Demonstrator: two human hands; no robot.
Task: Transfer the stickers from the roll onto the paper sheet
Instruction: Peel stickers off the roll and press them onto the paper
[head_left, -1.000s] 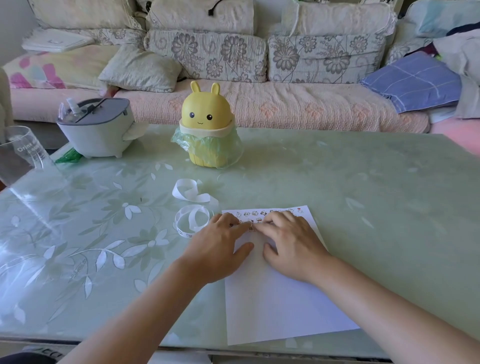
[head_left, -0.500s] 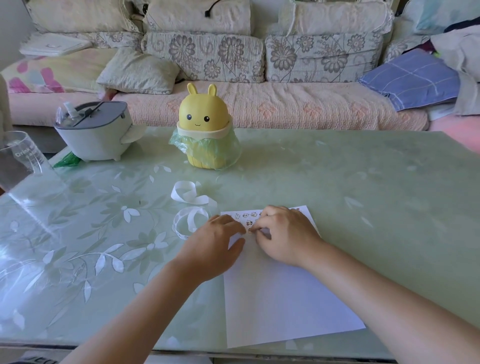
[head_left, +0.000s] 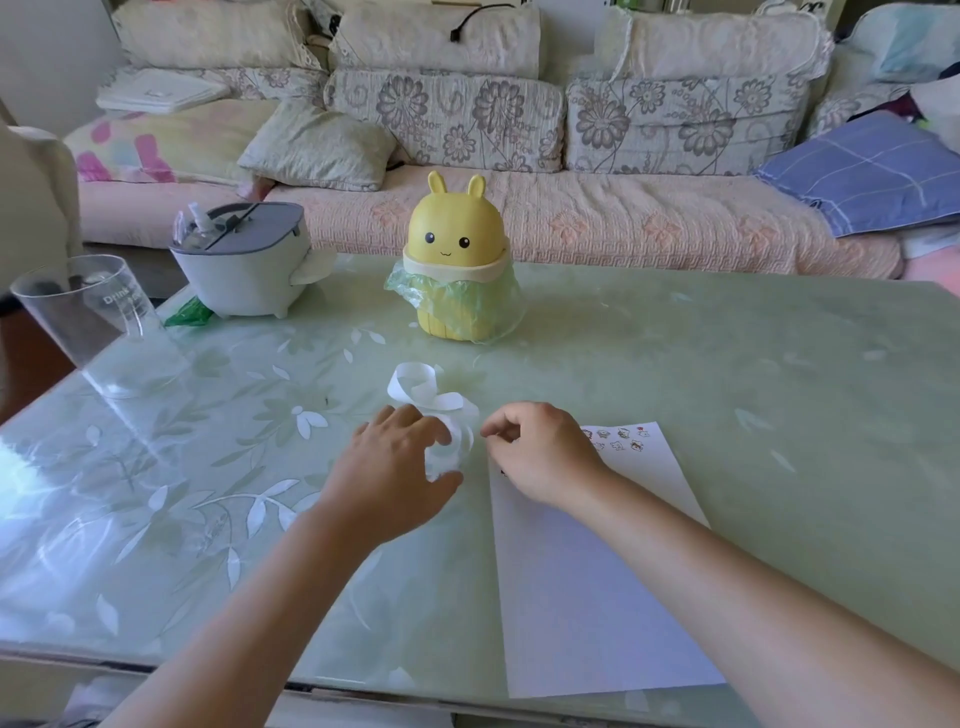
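The white sticker roll (head_left: 453, 448) lies on the table just left of the paper sheet (head_left: 597, 571). My left hand (head_left: 395, 467) is over the roll, with fingers behind it and thumb in front, gripping it. My right hand (head_left: 543, 452) hovers over the sheet's top left corner, fingers curled toward the roll. Whether its fingertips pinch anything is not visible. Several small stickers (head_left: 621, 439) sit along the sheet's top edge. A loose curl of white backing strip (head_left: 415, 387) trails away behind the roll.
A yellow bunny-shaped bin (head_left: 457, 265) with a green bag stands behind the roll. At the back left is a grey-white container (head_left: 244, 270), and a clear cup (head_left: 98, 327) stands at the left edge. The glass table (head_left: 753, 389) ends close to me. A sofa runs behind.
Both hands have left the row of stickers on the sheet and moved left. The left hand now grips the roll, and the right hand has lifted and curled beside it.
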